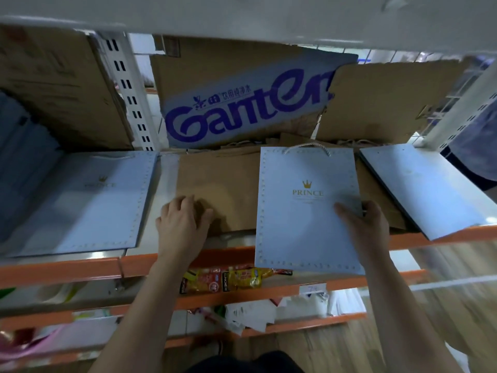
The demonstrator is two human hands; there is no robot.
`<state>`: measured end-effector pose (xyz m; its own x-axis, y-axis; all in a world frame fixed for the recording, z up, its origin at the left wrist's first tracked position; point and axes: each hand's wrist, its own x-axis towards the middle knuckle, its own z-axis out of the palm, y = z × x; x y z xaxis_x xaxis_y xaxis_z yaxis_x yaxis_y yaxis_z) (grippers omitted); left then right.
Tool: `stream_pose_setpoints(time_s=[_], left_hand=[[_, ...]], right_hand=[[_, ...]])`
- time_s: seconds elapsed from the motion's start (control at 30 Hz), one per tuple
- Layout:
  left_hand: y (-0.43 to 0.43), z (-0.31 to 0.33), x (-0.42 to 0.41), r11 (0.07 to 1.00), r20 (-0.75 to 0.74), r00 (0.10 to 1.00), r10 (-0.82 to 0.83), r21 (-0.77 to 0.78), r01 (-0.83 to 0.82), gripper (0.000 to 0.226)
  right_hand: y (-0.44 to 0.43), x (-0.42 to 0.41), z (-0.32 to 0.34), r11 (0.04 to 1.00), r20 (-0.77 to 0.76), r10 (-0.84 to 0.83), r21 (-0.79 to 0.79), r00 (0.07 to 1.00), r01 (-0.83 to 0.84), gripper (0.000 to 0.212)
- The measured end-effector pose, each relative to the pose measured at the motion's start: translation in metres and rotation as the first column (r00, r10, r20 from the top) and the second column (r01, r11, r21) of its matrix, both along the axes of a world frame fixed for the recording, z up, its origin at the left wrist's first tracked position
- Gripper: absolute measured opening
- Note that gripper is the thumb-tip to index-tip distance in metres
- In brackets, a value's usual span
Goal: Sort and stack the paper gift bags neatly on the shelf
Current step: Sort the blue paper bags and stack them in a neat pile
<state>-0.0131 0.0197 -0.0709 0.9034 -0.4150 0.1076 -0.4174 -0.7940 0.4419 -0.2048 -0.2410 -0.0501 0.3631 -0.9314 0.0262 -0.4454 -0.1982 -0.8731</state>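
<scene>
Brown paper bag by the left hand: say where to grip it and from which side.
Pinch the brown bag at its near left corner, coming from the shelf front. It lies flat, and the blue PRINCE bag covers its right side.

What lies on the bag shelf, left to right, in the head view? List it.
In order: left blue bag → brown bag → middle blue bag, pinched by the right hand → right blue bag.
</scene>
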Motion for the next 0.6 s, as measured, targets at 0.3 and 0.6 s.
stream_pose_setpoints(time_s=[0.3, 0.6], left_hand=[[-0.009, 0.01, 0.015, 0.979, -0.153, 0.968, 0.2, 0.063, -0.192, 0.112], [0.0, 0.017, 0.003, 0.88, -0.328, 0.938, 0.108, -0.407, -0.244, 0.042]], right_hand=[[-0.002, -0.008, -0.015, 0.996, 0.031, 0.032, 0.079, 0.999, -0.034, 0.041], [0.01, 0.001, -0.009, 0.996, -0.004, 0.09, 0.01, 0.996, -0.09, 0.037]])
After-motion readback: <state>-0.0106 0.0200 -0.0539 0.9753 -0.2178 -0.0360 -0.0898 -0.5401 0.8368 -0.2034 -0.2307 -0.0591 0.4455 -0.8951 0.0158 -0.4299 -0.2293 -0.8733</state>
